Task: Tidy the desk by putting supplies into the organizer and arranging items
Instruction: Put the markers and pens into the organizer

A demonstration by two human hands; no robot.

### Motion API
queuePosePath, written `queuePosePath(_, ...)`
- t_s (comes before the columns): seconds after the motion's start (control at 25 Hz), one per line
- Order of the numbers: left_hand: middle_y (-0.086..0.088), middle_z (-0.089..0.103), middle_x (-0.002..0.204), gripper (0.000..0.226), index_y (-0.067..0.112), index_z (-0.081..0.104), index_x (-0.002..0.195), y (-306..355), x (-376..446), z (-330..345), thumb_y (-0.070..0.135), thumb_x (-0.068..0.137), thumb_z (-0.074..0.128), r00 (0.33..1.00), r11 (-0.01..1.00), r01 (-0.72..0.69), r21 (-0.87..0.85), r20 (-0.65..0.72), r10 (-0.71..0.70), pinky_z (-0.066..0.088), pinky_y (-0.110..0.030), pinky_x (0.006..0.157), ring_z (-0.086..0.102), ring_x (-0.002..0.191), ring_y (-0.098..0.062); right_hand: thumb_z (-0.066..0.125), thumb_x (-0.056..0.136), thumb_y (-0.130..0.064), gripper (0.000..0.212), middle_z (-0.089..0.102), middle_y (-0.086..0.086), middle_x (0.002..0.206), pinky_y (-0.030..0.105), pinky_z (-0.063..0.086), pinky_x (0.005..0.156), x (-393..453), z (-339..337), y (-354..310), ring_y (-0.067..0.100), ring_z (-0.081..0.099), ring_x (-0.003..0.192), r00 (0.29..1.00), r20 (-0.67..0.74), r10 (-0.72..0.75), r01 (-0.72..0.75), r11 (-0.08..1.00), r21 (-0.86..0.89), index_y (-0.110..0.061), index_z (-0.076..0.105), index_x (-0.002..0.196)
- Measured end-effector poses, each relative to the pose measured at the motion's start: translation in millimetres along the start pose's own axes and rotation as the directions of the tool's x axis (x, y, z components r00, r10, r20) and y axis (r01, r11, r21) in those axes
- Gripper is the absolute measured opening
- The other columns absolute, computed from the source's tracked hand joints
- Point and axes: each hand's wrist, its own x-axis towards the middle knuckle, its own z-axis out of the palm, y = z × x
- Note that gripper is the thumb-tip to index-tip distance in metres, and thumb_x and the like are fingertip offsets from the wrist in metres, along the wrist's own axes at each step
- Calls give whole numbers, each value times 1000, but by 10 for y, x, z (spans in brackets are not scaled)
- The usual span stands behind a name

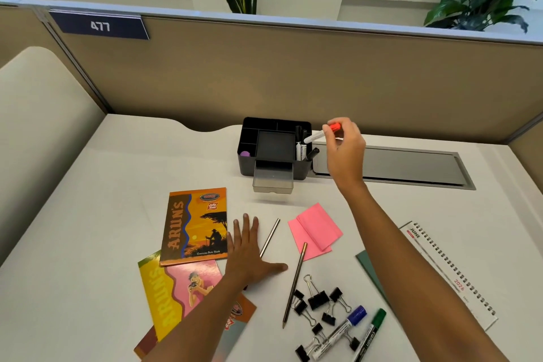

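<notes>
A black desk organizer [249,138] stands at the back of the desk, its clear drawer [273,182] pulled out. Black markers [299,144] stand in its right compartment. My right hand [345,153] pinches a red-capped white marker [321,133], tilted, with its lower end over that right compartment. My left hand [249,253] lies flat on the desk, fingers spread, beside a thin pencil [269,237]. A second pencil [294,283], pink sticky notes [316,229], several black binder clips [318,300], a blue-capped marker [340,330] and a green-capped marker [370,332] lie loose nearby.
An orange notebook [195,226] overlaps a yellow-pink one [176,288] at front left, with another underneath. A spiral desk calendar [452,270] and a green folder [373,270] lie at right. A metal cable-tray lid [390,166] is set into the desk beside the organizer. A partition wall [264,73] backs the desk.
</notes>
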Motion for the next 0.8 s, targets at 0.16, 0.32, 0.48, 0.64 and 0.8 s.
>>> queuePosePath(0.16, -6, -36, 155, 139, 19, -26, 150, 1, 1, 2, 91, 59, 52, 1000, 998, 18, 66, 18, -19, -16, -53, 116, -34, 141, -31, 61, 94, -24, 13, 63, 4, 92, 41, 54, 74, 29, 185, 114, 22, 60, 82, 992, 130, -6, 15, 997, -73, -14, 58, 101)
queuePosePath(0.32, -8, -37, 154, 138, 17, -27, 149, 64, -14, -56, 89, 61, 52, 997, 987, 58, 148, 47, -65, -17, -54, 114, -33, 142, -33, 64, 93, -22, 23, 64, 4, 87, 34, 56, 68, 27, 288, 135, 22, 62, 73, 979, 181, 89, -66, 989, -130, -13, 49, 108)
queuePosePath(0.48, -9, -37, 154, 138, 17, -27, 149, 105, -11, -86, 89, 62, 52, 994, 980, 72, 187, 72, -87, -17, -55, 114, -32, 143, -33, 67, 91, -27, 24, 66, 6, 81, 34, 53, 64, 27, 386, 170, 23, 60, 71, 968, 235, 90, -25, 964, -265, -13, 51, 102)
queuePosePath(0.64, -8, -37, 155, 137, 18, -27, 149, 112, -18, -97, 89, 63, 52, 992, 979, 74, 188, 86, -92, -19, -56, 112, -32, 143, -32, 62, 93, -33, 18, 71, 2, 90, 37, 48, 85, 11, 454, 255, 23, 61, 92, 939, 335, -80, 230, 869, -439, -16, 67, 97)
queuePosePath(0.8, -7, -36, 155, 137, 19, -26, 149, 100, -28, -103, 90, 62, 51, 993, 980, 72, 187, 78, -88, -17, -58, 112, -30, 144, -32, 56, 97, -33, 31, 69, 4, 118, 37, 43, 97, -81, 401, 311, 23, 58, 115, 948, 302, -99, 201, 923, -329, -16, 65, 122)
